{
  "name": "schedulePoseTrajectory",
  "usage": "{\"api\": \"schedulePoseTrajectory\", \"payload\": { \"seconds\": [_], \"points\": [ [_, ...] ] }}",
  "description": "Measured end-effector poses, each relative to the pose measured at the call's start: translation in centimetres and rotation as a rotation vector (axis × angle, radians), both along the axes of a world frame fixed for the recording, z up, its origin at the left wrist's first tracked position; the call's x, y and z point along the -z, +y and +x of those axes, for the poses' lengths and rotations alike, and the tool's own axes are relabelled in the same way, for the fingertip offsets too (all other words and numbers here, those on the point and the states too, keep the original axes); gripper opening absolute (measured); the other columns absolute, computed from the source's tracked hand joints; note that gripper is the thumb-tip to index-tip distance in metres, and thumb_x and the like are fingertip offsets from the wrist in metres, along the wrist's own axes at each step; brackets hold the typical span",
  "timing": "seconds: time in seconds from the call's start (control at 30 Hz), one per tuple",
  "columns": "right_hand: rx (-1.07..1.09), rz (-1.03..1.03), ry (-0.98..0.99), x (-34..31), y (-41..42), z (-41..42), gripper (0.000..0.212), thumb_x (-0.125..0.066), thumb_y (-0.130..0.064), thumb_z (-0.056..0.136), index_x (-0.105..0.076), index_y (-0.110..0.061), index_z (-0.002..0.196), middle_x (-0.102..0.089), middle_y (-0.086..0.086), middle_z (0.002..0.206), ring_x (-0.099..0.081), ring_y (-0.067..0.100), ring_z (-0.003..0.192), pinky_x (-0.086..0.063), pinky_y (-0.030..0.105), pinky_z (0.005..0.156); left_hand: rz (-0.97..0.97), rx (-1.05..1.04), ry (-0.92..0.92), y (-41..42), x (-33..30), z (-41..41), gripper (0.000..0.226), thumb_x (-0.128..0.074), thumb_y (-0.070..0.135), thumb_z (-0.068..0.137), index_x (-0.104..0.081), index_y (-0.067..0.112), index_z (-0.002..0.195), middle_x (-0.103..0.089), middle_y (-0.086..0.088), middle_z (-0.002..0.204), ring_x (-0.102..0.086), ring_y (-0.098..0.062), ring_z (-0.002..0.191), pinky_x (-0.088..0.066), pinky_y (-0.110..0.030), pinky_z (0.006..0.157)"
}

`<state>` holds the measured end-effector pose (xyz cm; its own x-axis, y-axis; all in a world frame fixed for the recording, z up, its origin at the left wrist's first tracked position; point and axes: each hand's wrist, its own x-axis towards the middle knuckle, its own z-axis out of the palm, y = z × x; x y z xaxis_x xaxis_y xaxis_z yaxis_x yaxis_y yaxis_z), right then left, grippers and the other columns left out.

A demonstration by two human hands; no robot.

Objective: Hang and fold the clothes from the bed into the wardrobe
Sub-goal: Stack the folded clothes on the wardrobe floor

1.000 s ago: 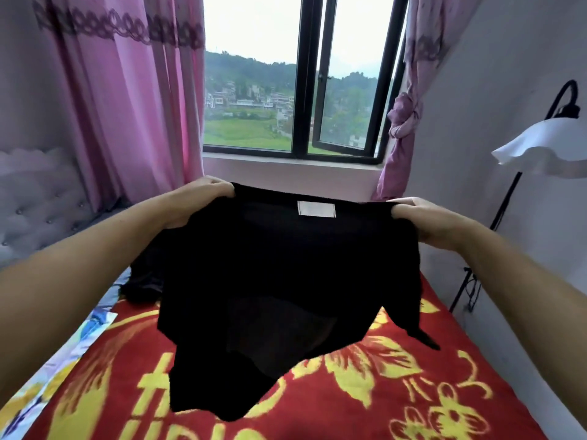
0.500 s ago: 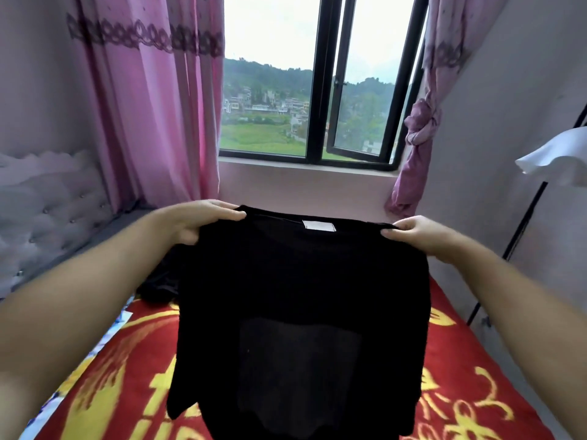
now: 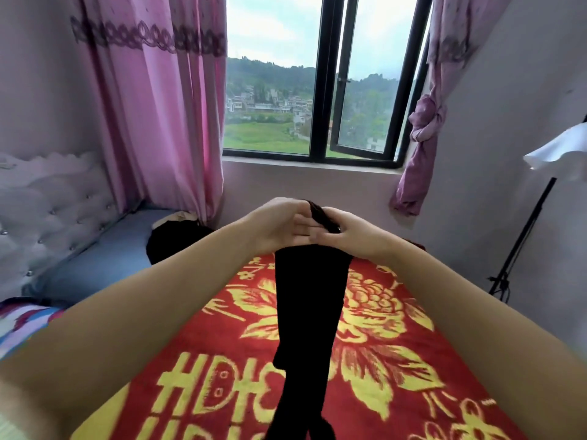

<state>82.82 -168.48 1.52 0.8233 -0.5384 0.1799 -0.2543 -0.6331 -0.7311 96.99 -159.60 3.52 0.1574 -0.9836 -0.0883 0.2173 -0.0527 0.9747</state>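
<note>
A black shirt (image 3: 306,315) hangs folded in half lengthwise, a narrow dark strip above the red and yellow blanket (image 3: 381,344). My left hand (image 3: 279,225) and my right hand (image 3: 352,231) meet at its top edge in the middle of the view. Both pinch the bunched shoulders of the shirt between fingers and thumb. The lower end of the shirt drops out of view at the bottom. More black clothing (image 3: 173,241) lies in a heap on the bed to the left, behind my left forearm.
A tufted white headboard (image 3: 47,211) stands at the left, with pink curtains (image 3: 152,106) and a window (image 3: 317,90) beyond the bed. A floor lamp (image 3: 527,223) with a white shade stands against the right wall. No wardrobe is in view.
My hands have come together from wide apart, folding the spread black shirt in half lengthwise. The shirt now hangs as a narrow strip.
</note>
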Motion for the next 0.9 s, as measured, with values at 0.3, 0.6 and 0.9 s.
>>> {"api": "schedulePoseTrajectory", "payload": {
  "seconds": [0.3,0.6,0.9],
  "points": [
    [-0.024,0.043,-0.269,-3.0,0.2,-0.8,0.048,-0.043,0.005,0.089,-0.068,-0.034,0.101,-0.070,-0.004,0.093,-0.062,0.015,0.081,-0.046,0.025,0.071,-0.373,-0.075,-1.122,0.3,-0.9,2.2,0.030,-0.063,0.026,0.091,-0.063,0.005,0.113,-0.065,-0.011,0.108,-0.058,-0.010,0.095,-0.045,-0.025,0.087],
    [0.180,0.081,0.008,4.2,-1.0,-2.4,0.021,-0.048,0.009,0.079,-0.060,-0.009,0.081,-0.056,0.001,0.074,-0.052,0.016,0.072,-0.039,0.028,0.063,-0.322,-0.134,-0.796,-0.1,-5.9,3.4,0.007,-0.066,0.029,0.088,-0.071,0.028,0.083,-0.072,0.011,0.070,-0.067,-0.001,0.061,-0.048,-0.010,0.054],
    [0.263,0.194,-0.187,8.6,-1.4,-2.8,0.012,-0.058,-0.017,0.095,-0.059,-0.012,0.106,-0.069,0.021,0.093,-0.067,0.036,0.082,-0.054,0.046,0.076,-0.162,-0.051,-0.787,0.5,-6.7,5.4,0.013,-0.071,0.036,0.083,-0.076,0.026,0.077,-0.074,0.000,0.075,-0.071,-0.014,0.063,-0.053,-0.019,0.052]
  ]
}}
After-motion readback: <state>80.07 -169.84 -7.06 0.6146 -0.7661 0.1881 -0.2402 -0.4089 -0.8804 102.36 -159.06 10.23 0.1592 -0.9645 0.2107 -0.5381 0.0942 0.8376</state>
